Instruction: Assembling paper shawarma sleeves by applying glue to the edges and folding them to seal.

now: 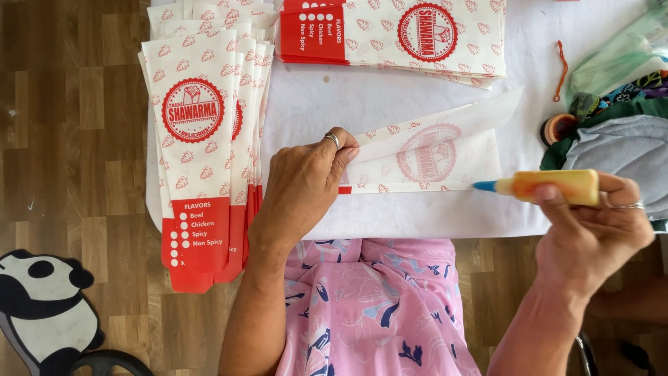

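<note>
My left hand (303, 184), a ring on one finger, presses down the left end of a folded white paper sleeve (431, 153) with faint red print, lying face down on a white sheet (390, 97). The sleeve's upper flap stands slightly lifted. My right hand (591, 230) holds a yellow glue bottle (557, 186) sideways, its blue tip touching the sleeve's lower right edge.
A fanned stack of red-and-white printed paper sleeves (202, 139) lies at the left, another stack (396, 31) at the top. A red rubber band (561, 69), a tape roll (557, 127) and bundled cloth (619, 125) sit at the right. Wooden floor (69, 139) and a panda mat (42, 306) lie left.
</note>
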